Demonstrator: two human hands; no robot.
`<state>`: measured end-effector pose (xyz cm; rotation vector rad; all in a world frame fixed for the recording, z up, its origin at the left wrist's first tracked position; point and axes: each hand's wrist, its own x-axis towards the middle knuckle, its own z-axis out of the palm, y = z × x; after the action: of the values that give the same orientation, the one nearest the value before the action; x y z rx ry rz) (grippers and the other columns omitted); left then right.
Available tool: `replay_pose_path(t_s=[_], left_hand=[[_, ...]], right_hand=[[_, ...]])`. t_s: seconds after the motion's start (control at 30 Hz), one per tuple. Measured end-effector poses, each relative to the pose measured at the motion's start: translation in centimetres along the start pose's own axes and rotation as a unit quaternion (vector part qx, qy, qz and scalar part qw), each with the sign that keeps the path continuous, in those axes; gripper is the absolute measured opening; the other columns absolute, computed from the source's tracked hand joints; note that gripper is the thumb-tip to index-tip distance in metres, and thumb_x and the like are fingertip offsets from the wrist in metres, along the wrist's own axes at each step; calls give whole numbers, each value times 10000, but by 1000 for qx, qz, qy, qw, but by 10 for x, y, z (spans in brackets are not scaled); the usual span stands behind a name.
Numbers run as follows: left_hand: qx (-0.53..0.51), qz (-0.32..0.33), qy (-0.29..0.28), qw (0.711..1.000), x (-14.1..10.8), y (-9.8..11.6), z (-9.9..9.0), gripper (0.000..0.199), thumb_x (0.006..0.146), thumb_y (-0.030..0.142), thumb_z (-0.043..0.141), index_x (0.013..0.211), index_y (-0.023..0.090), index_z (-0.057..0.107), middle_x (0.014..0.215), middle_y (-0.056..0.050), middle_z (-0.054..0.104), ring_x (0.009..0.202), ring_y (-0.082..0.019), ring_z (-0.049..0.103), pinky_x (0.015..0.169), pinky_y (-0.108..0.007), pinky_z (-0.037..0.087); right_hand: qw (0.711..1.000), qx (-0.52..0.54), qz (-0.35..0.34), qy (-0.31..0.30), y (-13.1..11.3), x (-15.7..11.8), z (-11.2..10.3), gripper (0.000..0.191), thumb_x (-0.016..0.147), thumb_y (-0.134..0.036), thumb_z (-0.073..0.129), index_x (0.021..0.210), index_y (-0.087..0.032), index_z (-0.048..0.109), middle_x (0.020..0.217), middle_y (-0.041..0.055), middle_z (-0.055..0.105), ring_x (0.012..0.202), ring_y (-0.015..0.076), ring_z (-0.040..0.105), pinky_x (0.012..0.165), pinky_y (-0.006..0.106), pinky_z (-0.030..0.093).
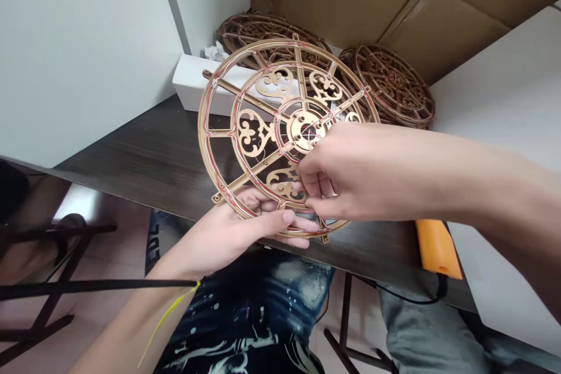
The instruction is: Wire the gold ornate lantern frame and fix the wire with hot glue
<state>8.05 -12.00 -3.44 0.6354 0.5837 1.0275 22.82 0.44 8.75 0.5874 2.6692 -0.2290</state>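
Observation:
A round gold-coloured frame [256,131] with spokes, scrollwork and a pierced hub is held tilted above the dark table. Red and white wires run along its rings and cross at the hub opening. My left hand [258,219] grips its lower rim, thumb in front and fingers behind. Over the lower right part, my right hand [326,172] has its fingers pinched together at the inner ring near the wires. Whatever is between those fingertips is too small or hidden to make out. My right hand covers part of the frame's right side.
Similar wired round frames lie stacked at the back left [272,26] and back right [394,79]. A long white box [188,82] stands behind the held frame. An orange tool handle [438,248] with a black cord lies at the right table edge. Cardboard [350,0] lines the back.

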Motion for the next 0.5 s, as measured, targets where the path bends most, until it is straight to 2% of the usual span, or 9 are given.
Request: replay_pose_path(t_s=[0.1, 0.27, 0.4, 0.5], left_hand=[[2, 1, -11, 1000, 0, -1, -1, 228, 990, 196, 682, 1207, 159, 737, 1211, -115, 799, 1145, -284, 758, 941, -355, 672], [13, 8, -12, 1000, 1, 0, -2, 299, 987, 188, 684, 1285, 174, 711, 1245, -104, 789, 1138, -272, 761, 927, -350, 679], [17, 5, -13, 1000, 1, 1, -1, 234, 989, 190, 680, 1216, 165, 729, 1210, -98, 799, 1132, -275, 763, 931, -368, 678], [11, -2, 12, 1000, 0, 4, 2, 178, 988, 149, 668, 1152, 167, 735, 1142, -64, 819, 1074, -249, 786, 907, -346, 684]], right_hand=[[1000, -12, 2, -11, -4, 1, 0, 141, 770, -288, 738, 635, -246, 732, 530, -30, 618, 461, 115, 496, 453, 248, 296], [999, -46, 21, -13, -11, 5, -5, 226, 774, -399, 727, 628, -227, 721, 475, -17, 564, 412, 116, 424, 435, 263, 289], [998, -26, 34, -44, -14, 12, -8, 242, 751, -406, 740, 591, -230, 696, 430, -33, 504, 371, 103, 390, 406, 261, 283], [997, -26, 41, -52, -15, 19, -8, 403, 708, -479, 793, 475, -224, 588, 365, -40, 427, 320, 98, 345, 367, 279, 239]])
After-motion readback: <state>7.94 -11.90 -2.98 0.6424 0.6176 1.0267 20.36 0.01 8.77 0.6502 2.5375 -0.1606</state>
